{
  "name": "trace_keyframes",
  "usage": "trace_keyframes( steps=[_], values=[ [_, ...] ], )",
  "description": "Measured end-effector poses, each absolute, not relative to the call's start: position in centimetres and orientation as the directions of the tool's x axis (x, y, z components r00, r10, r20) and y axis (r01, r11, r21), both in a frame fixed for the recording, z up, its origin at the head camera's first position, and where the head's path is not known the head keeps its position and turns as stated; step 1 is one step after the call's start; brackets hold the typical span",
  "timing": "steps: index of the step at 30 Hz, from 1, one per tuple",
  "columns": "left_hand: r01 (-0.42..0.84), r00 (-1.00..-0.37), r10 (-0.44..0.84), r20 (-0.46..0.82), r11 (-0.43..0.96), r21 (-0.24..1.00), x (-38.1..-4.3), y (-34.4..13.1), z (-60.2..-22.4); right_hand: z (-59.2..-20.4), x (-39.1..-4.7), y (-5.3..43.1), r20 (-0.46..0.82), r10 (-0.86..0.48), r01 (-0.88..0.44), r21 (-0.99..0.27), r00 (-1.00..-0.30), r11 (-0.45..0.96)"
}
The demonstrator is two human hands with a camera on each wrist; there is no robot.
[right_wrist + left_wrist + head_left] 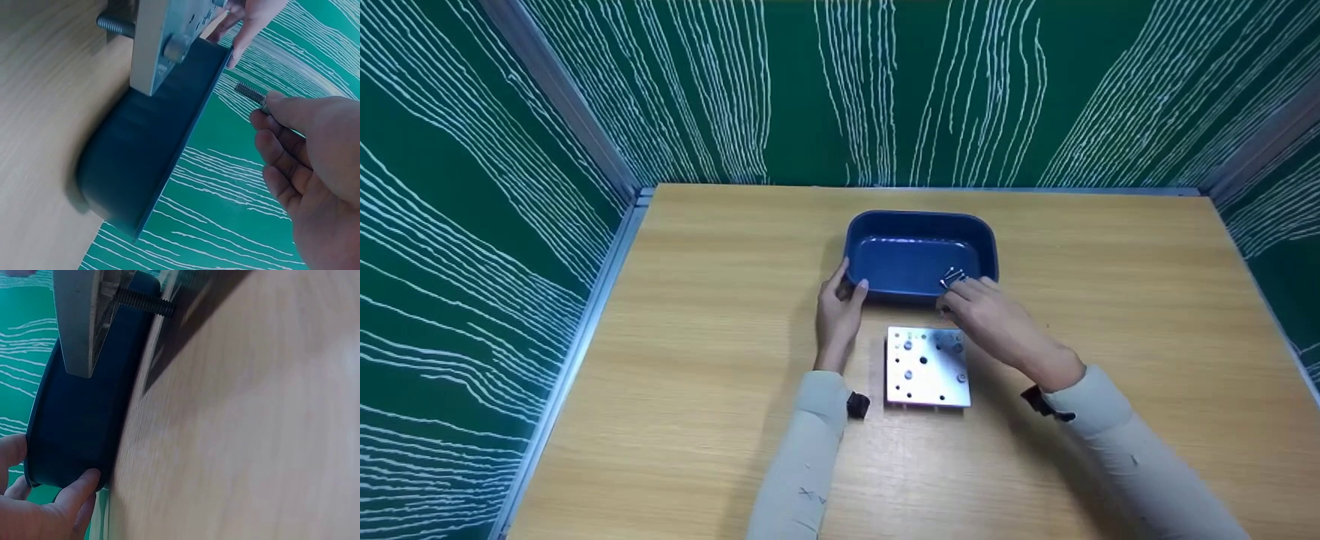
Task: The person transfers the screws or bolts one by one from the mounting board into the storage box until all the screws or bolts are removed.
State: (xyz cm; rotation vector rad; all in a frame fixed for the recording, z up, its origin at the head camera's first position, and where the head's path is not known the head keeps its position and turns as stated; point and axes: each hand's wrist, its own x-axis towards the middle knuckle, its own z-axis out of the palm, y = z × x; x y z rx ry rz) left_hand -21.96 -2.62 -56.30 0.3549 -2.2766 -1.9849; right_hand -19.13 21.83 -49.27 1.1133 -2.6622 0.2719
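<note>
A dark blue rectangular tray (877,277) rests on the table, with several small metal screws (952,276) inside its front right corner. My left hand (838,315) holds the tray's front left corner, thumb at the front wall and fingers along the left side. Between thumb and index finger my right hand (994,319) pinches a threaded screw (250,93), close by the tray's front rim. Nearer to me lies a square metal plate (934,384) with holes. Several screws sit in it, and a threaded shank (145,302) sticks out beneath it in the left wrist view.
A light wooden table (720,300) carries everything. Green panels with white wavy lines (795,90) stand behind it and at both sides, joined by grey metal posts (562,90). Dark wrist straps (858,405) sit at the sleeves.
</note>
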Motion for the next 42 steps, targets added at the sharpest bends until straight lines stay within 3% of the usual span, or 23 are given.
trace_keyframes(
  steps=[13, 23, 34, 42],
  values=[
    [-0.124, -0.965, -0.25, -0.084, 0.149, 0.981, -22.0, -2.6, -56.4, -49.0, -20.6, 21.9, 0.35, -0.665, -0.728, -0.083, -0.66, 0.68],
    [-0.063, -0.975, -0.217, -0.048, 0.063, 0.996, -22.0, -2.6, -56.4, -49.0, -21.9, 22.0, 0.354, -0.641, -0.71, -0.104, -0.681, 0.697],
    [-0.131, -0.965, -0.243, -0.1, 0.117, 0.984, -22.1, -2.5, -56.3, -48.9, -23.7, 22.3, 0.314, -0.599, -0.663, -0.161, -0.736, 0.731],
    [-0.14, -0.965, -0.241, -0.105, 0.133, 0.981, -22.1, -2.6, -56.3, -49.2, -24.6, 22.3, 0.278, -0.599, -0.647, -0.129, -0.751, 0.752]
  ],
)
